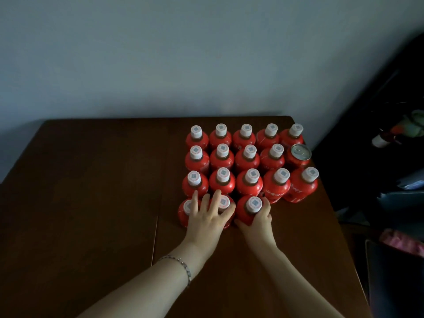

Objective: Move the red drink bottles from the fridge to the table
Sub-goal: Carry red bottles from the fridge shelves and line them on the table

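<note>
Right hand (259,222) clamps round a squat red plastic drink bottle with a white cap (254,203), thumb on one side and fingers on the other. The bottle stands in the front row on the dark brown wooden table (91,203). Left hand (204,216) lies with fingers spread and fairly straight over two front-row bottles (182,213) just beside it, touching them but not wrapped round. Behind stand three tidy rows of the same bottles (249,152), shoulder to shoulder, with one red metal can (299,157) among them. Seventeen bottles look delivered. How many remain cannot be told — the fridge is out of sight.
</note>
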